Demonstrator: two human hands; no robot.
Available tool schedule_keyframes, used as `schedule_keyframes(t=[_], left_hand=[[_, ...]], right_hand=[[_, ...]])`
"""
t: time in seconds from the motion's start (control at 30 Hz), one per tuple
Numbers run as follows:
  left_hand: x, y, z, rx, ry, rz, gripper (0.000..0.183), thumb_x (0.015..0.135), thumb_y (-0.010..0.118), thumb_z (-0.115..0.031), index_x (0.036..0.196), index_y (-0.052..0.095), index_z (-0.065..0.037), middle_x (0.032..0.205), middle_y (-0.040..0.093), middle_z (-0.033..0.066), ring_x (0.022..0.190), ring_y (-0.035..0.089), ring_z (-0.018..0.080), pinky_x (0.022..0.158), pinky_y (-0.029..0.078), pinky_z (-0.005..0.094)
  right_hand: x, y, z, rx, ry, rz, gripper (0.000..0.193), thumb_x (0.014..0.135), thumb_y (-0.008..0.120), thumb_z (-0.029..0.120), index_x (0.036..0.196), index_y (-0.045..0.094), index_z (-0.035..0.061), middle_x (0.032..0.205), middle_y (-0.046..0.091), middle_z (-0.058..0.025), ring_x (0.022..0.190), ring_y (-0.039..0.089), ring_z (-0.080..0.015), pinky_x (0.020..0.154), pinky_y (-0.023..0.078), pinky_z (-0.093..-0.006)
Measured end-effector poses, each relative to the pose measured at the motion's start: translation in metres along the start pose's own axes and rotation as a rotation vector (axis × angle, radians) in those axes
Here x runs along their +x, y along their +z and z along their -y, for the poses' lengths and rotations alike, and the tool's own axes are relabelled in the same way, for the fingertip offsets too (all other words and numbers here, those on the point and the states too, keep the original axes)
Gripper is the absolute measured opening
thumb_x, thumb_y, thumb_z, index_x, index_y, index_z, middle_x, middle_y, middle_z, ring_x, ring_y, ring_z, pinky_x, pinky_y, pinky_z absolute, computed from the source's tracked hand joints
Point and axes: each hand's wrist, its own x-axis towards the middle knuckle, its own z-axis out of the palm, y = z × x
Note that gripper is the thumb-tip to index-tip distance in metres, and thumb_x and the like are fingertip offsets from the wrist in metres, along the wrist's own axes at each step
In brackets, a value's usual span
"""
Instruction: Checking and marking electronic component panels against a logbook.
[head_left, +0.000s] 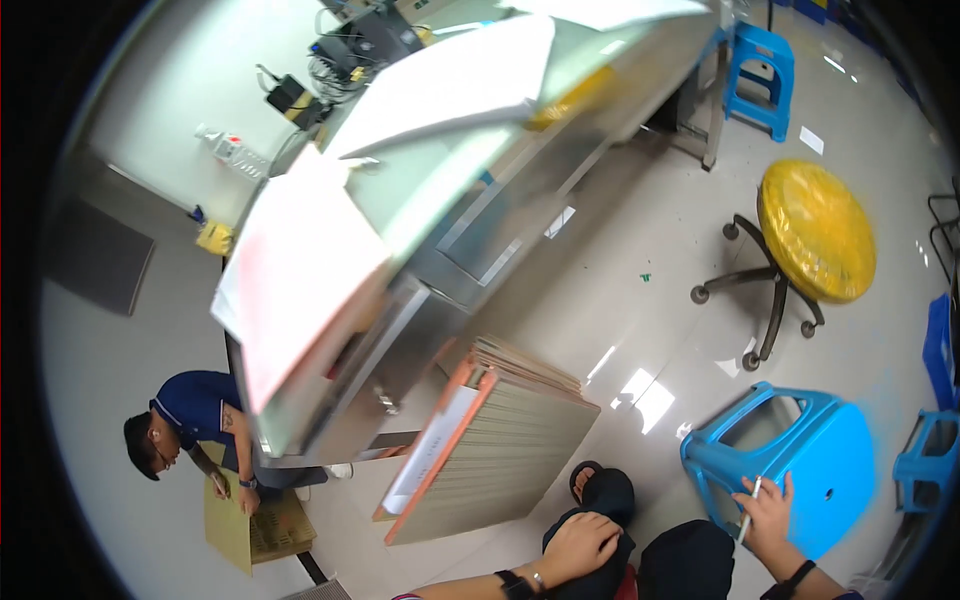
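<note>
My left hand (582,548) lies over my dark-trousered knee, its fingers flat and holding nothing. My right hand (770,512) is closed round a slim white stick (744,528) that looks like a pen. That hand is at the near edge of a blue plastic stool (828,480), in front of its seat; whether they touch I cannot tell. To the left of my legs stands a thick stack of large grey-green boards (500,440) with orange edges and a white label strip.
A glass-topped desk (400,235) with loose papers (310,265) runs diagonally upward. A wheeled stool (818,232) with a yellow cover stands at right; another blue stool (762,80) is farther off. At lower left a person (205,415) handles an open yellowish box (230,520).
</note>
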Motion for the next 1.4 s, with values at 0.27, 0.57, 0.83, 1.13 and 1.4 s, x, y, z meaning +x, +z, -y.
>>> schedule_keyframes(t=[0.27, 0.57, 0.83, 1.13, 1.4], left_hand=[[-0.019, -0.026, -0.016, -0.318, -0.277, -0.063, 0.019, 0.087, 0.053, -0.017, 0.096, 0.064, -0.004, 0.093, 0.065, 0.012, 0.095, 0.059, 0.0285, 0.085, 0.046, 0.0389], [-0.039, -0.336, -0.058, -0.625, -0.133, -0.79, 0.021, 0.09, 0.05, -0.006, 0.106, 0.062, -0.001, 0.103, 0.065, 0.0131, 0.098, 0.061, 0.0204, 0.084, 0.047, 0.0309], [-0.008, -0.424, 0.002, 0.09, -0.401, -0.998, 0.033, 0.086, 0.053, -0.012, 0.118, 0.059, -0.008, 0.132, 0.047, 0.0161, 0.13, 0.035, 0.033, 0.109, 0.021, 0.0515], [0.004, -0.422, 0.003, 0.099, -0.623, -1.001, 0.037, 0.084, 0.054, -0.01, 0.121, 0.057, -0.009, 0.132, 0.049, 0.0115, 0.127, 0.039, 0.0303, 0.106, 0.026, 0.0463], [0.04, -0.442, 0.02, 0.11, -0.971, -1.27, 0.037, 0.081, 0.052, -0.006, 0.117, 0.06, -0.01, 0.129, 0.051, 0.009, 0.124, 0.042, 0.0286, 0.105, 0.027, 0.043]], right_hand=[[0.073, -0.089, 0.062, 0.271, 0.195, 0.392, 0.028, 0.076, 0.055, 0.001, 0.101, 0.062, 0.0108, 0.104, 0.064, -0.0164, 0.102, 0.058, -0.0342, 0.093, 0.037, -0.0551], [0.27, -0.24, 0.201, 0.45, 0.171, 0.323, 0.021, 0.089, 0.052, 0.011, 0.11, 0.056, 0.0107, 0.087, 0.067, -0.0169, 0.077, 0.067, -0.0313, 0.067, 0.051, -0.0398], [0.469, -0.24, 0.303, 0.205, -0.211, 0.184, 0.019, 0.089, 0.052, 0.017, 0.106, 0.056, 0.0118, 0.079, 0.067, -0.0133, 0.075, 0.065, -0.0344, 0.064, 0.05, -0.0431], [0.661, -0.196, 0.36, -0.282, -0.464, 0.154, 0.031, 0.082, 0.061, 0.037, 0.081, 0.066, 0.0059, 0.073, 0.066, -0.016, 0.069, 0.065, -0.0347, 0.061, 0.051, -0.0445], [0.695, -0.168, 0.409, 0.093, -0.705, 0.14, 0.049, 0.076, 0.069, 0.018, 0.119, 0.051, 0.0048, 0.105, 0.058, -0.0185, 0.096, 0.058, -0.0352, 0.079, 0.049, -0.0399]])
